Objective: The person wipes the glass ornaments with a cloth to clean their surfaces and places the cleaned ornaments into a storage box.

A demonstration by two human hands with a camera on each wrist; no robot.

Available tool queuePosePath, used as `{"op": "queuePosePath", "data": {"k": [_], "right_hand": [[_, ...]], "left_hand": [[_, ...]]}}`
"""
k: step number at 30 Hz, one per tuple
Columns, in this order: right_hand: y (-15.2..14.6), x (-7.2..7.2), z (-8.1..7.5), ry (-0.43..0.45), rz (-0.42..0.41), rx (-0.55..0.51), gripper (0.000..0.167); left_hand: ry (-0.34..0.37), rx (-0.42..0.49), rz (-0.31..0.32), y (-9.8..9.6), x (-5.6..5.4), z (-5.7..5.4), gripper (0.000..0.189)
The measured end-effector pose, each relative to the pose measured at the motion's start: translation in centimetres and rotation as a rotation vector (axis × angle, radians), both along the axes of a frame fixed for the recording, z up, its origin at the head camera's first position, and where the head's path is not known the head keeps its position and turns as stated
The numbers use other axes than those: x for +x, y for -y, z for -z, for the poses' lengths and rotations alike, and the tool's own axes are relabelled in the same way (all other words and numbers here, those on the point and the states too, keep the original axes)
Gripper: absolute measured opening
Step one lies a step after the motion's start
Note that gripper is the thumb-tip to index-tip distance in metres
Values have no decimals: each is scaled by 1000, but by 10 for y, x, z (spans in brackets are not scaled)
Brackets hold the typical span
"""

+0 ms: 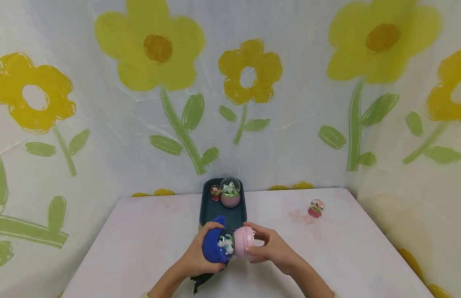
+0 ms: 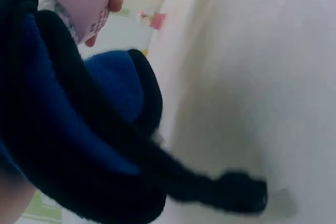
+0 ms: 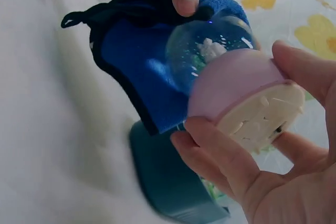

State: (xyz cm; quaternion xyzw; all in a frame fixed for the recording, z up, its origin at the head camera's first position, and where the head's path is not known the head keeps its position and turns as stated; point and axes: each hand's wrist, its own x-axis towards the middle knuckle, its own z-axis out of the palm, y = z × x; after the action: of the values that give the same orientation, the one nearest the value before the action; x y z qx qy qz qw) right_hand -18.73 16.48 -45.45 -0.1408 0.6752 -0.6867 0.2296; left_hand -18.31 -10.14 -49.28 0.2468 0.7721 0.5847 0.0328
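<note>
I see the left hand (image 1: 195, 258) curled round a blue, black-edged cloth (image 1: 211, 247) against a clear-domed snow globe (image 1: 226, 244). The right hand (image 1: 274, 249), fingers parted, grips its rounded pink base (image 1: 243, 243).

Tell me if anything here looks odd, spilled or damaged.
A faint reddish smudge marks the pale tabletop beside the lone small globe at right, possibly a stain or just printing. The handheld pink-based globe is tipped sideways, but the right hand grips it. No obvious damage shows.
</note>
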Motion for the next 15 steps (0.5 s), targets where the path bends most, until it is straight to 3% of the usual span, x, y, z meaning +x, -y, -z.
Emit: {"op": "queuePosePath", "data": {"k": [4, 11, 15], "right_hand": [[1, 5, 1, 36, -17, 17, 67], [4, 1, -4, -77, -4, 85, 68], [1, -5, -10, -142, -7, 139, 68]], "left_hand": [[24, -15, -4, -2, 5, 6, 82], [104, 188, -19, -5, -2, 11, 79], [144, 240, 5, -7, -9, 9, 78]]}}
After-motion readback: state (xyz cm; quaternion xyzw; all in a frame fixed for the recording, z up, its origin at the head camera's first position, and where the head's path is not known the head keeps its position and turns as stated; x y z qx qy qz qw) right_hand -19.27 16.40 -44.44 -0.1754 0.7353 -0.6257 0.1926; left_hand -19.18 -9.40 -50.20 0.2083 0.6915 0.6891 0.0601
